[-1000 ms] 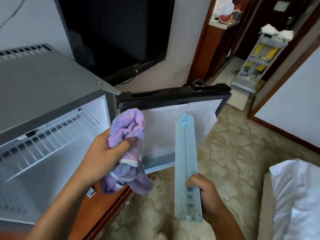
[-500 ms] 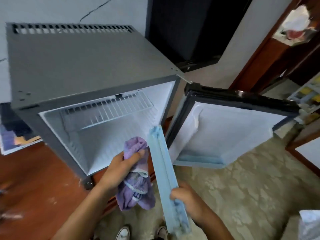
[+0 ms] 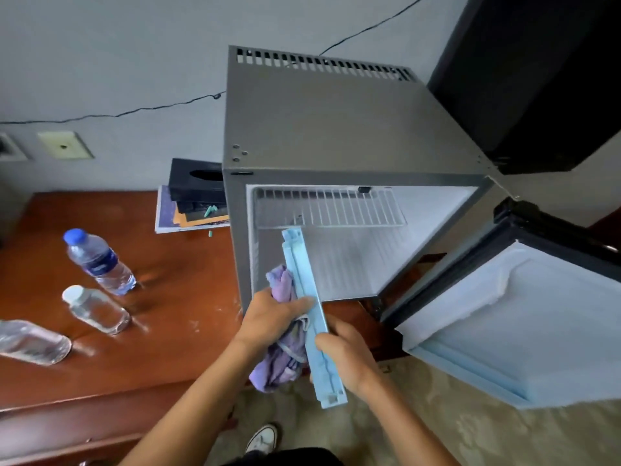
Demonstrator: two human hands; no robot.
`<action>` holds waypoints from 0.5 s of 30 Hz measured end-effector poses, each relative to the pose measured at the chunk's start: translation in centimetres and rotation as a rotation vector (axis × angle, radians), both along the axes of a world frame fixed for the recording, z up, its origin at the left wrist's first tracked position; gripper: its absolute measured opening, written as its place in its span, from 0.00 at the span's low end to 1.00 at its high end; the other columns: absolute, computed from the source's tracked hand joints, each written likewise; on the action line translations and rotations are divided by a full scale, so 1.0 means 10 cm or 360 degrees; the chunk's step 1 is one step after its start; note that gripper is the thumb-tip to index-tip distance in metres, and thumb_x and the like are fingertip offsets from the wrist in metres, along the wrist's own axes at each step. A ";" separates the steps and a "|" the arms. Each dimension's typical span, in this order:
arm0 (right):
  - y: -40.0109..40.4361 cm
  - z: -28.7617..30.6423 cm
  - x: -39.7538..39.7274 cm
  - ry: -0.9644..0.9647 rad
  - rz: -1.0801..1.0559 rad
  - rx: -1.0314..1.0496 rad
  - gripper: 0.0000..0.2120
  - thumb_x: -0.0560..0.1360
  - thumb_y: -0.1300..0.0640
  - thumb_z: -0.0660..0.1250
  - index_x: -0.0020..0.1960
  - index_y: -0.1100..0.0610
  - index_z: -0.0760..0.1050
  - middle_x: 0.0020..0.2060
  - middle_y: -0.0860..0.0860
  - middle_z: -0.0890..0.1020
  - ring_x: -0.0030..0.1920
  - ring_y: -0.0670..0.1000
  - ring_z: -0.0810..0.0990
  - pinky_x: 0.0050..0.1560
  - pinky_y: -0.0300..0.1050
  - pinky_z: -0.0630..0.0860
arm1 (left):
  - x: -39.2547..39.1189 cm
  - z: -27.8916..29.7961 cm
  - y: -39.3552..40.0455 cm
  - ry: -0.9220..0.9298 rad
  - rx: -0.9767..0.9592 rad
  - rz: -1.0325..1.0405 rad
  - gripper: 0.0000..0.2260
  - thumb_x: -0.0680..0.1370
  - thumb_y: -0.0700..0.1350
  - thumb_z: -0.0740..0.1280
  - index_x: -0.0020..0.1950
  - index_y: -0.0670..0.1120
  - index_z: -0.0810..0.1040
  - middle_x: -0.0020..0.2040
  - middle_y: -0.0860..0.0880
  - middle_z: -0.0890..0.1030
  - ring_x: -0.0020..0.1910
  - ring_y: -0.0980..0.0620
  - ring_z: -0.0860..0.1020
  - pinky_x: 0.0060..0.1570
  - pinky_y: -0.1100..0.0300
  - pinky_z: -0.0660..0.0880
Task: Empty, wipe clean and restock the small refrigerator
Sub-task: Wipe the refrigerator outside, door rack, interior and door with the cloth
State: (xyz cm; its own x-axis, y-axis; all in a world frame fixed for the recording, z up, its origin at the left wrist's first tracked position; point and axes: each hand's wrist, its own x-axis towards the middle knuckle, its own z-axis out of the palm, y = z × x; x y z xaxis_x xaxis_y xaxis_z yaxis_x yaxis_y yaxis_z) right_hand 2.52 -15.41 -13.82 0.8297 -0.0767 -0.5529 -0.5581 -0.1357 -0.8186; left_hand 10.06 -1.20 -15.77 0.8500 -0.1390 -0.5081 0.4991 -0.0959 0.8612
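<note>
Pale-blue plastic door rail (image 3: 311, 317) was being wiped with a purple cloth (image 3: 281, 334), mid-clean!

The rail was gripped near its lower end by the right hand (image 3: 349, 358); the cloth was bunched in the left hand (image 3: 272, 319), fingers curled round it and pressed against the rail's side. The small refrigerator (image 3: 336, 129) stood emptied on the wooden table (image 3: 134, 348), door (image 3: 524, 317) swung open, only a wire shelf (image 3: 326, 206) seen inside. Three water bottles (image 3: 97, 260) were left on the table. The wiping step was judged in hand; next, the rail would likely need refitting into the door before restocking.
</note>
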 end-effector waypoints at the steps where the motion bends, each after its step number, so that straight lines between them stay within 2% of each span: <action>1: 0.01 -0.01 0.01 -0.0009 -0.0014 0.0029 0.20 0.61 0.50 0.65 0.49 0.59 0.79 0.35 0.58 0.79 0.34 0.57 0.77 0.37 0.58 0.78 | 0.01 -0.02 0.01 -0.0009 -0.0013 0.0007 0.11 0.70 0.45 0.80 0.47 0.41 0.85 0.42 0.46 0.88 0.43 0.46 0.87 0.48 0.50 0.83; 4: -0.02 -0.01 0.05 0.0009 -0.0122 0.0112 0.17 0.61 0.53 0.66 0.45 0.61 0.79 0.34 0.59 0.78 0.33 0.56 0.76 0.34 0.52 0.77 | 0.01 -0.05 0.04 -0.0029 -0.0035 0.0096 0.07 0.71 0.43 0.79 0.45 0.41 0.85 0.42 0.45 0.87 0.42 0.45 0.86 0.46 0.51 0.83; 6: -0.11 -0.05 0.05 -0.0034 -0.0177 0.0007 0.19 0.60 0.50 0.65 0.46 0.61 0.79 0.35 0.57 0.79 0.36 0.56 0.77 0.36 0.54 0.76 | 0.00 -0.05 0.07 -0.0022 -0.0053 0.0186 0.06 0.72 0.43 0.78 0.43 0.41 0.84 0.41 0.43 0.87 0.38 0.46 0.84 0.44 0.50 0.81; 8: -0.25 -0.08 0.04 -0.0049 -0.0163 -0.0056 0.19 0.62 0.51 0.64 0.48 0.61 0.79 0.37 0.55 0.82 0.38 0.53 0.79 0.38 0.47 0.74 | -0.02 -0.03 0.11 0.0007 -0.0147 0.0285 0.06 0.73 0.40 0.77 0.41 0.40 0.82 0.38 0.41 0.84 0.34 0.46 0.82 0.38 0.54 0.79; 11: -0.38 -0.06 -0.01 0.0021 -0.0093 -0.0010 0.13 0.66 0.59 0.68 0.50 0.58 0.80 0.42 0.53 0.86 0.41 0.49 0.84 0.40 0.42 0.78 | -0.11 0.01 0.13 -0.0016 -0.0226 0.0332 0.07 0.74 0.38 0.77 0.40 0.40 0.80 0.35 0.42 0.82 0.32 0.46 0.81 0.34 0.57 0.77; 13: -0.43 -0.07 -0.08 0.0030 -0.0055 0.0050 0.13 0.66 0.65 0.73 0.51 0.59 0.81 0.44 0.57 0.87 0.44 0.52 0.86 0.46 0.46 0.81 | -0.21 0.06 0.11 -0.0044 -0.0261 0.0321 0.07 0.74 0.37 0.77 0.41 0.38 0.79 0.35 0.42 0.82 0.32 0.46 0.80 0.34 0.57 0.77; 15: -0.47 -0.05 -0.18 0.0015 -0.0004 0.0114 0.16 0.61 0.62 0.77 0.49 0.61 0.82 0.42 0.58 0.87 0.43 0.54 0.86 0.46 0.48 0.82 | -0.33 0.09 0.11 -0.0054 -0.0324 0.0321 0.07 0.75 0.36 0.76 0.42 0.37 0.79 0.35 0.41 0.81 0.32 0.46 0.80 0.34 0.58 0.77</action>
